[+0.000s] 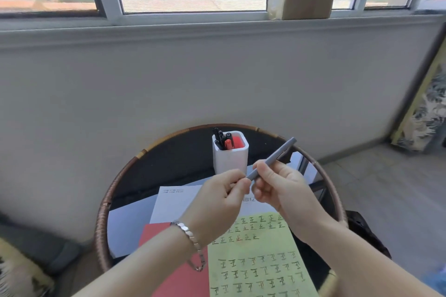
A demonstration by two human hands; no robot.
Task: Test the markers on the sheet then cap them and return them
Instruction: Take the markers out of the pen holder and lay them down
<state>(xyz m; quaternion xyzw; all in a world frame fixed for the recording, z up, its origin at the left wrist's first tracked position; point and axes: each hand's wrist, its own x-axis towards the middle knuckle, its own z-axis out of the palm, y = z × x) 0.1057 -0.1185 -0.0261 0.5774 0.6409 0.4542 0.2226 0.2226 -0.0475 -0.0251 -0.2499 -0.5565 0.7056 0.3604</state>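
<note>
A grey marker is held slanted above the table, its far end pointing up and right. My right hand grips its barrel near the lower end. My left hand pinches that lower end with thumb and fingertips; whether a cap sits there is hidden by the fingers. Below the hands lies a pale green sheet covered with rows of small written marks. A white square pen holder stands at the back of the table with several black and orange markers in it.
The round dark table has a woven rattan rim. White papers and a red sheet lie left of the green sheet. A cardboard box with containers stands on the window sill. A patterned panel leans at the right.
</note>
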